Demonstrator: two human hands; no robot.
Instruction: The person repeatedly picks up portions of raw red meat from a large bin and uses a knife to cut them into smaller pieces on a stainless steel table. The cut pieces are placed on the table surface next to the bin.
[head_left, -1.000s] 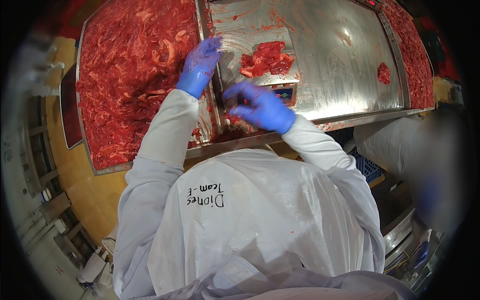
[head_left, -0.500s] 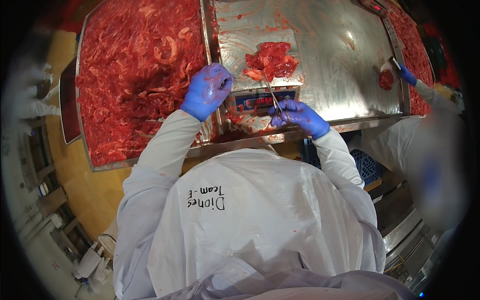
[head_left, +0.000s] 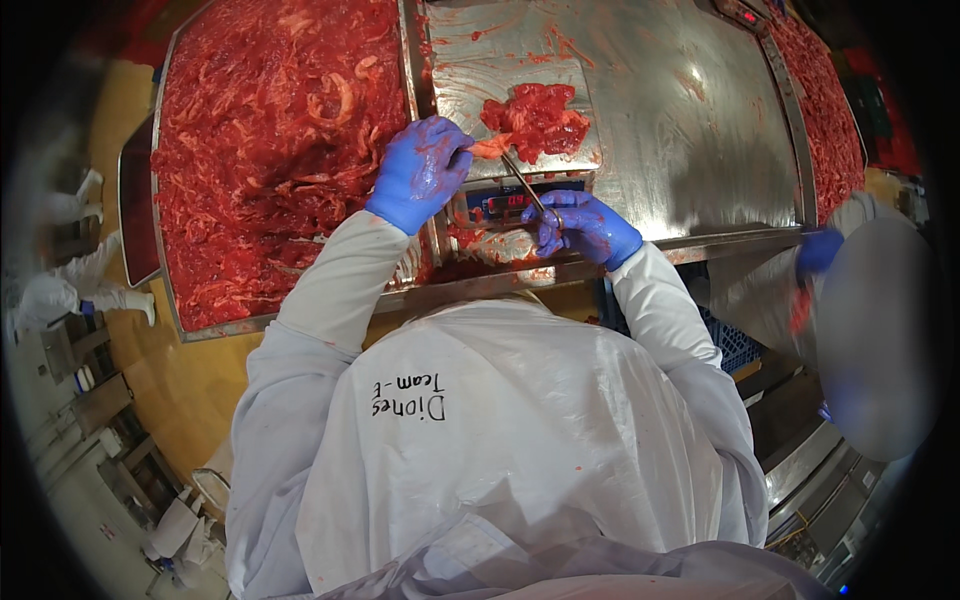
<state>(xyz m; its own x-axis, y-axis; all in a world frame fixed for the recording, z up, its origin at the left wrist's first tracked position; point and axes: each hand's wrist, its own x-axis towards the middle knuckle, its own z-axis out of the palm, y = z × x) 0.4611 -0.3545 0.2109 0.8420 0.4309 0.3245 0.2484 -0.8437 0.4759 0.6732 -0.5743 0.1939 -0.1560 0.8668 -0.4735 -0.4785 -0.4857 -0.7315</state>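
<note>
Two big surfaces fill the upper part of the view: on the left a wide metal tray (head_left: 172, 200) full of red raw meat strips (head_left: 270, 140), on the right a shiny steel table (head_left: 680, 130) smeared with red traces. Below them the floor (head_left: 190, 380) is yellow. The left hand (head_left: 420, 172), in a blue glove, pinches a pale piece of meat (head_left: 490, 147) just beside a small red pile of meat (head_left: 537, 120) on a flat steel plate (head_left: 470, 70). The right hand (head_left: 583, 226), also blue-gloved, is closed around a thin knife (head_left: 524, 184) whose blade reaches up to that piece. Far right, another person's blue glove (head_left: 820, 250) rests at the table edge.
</note>
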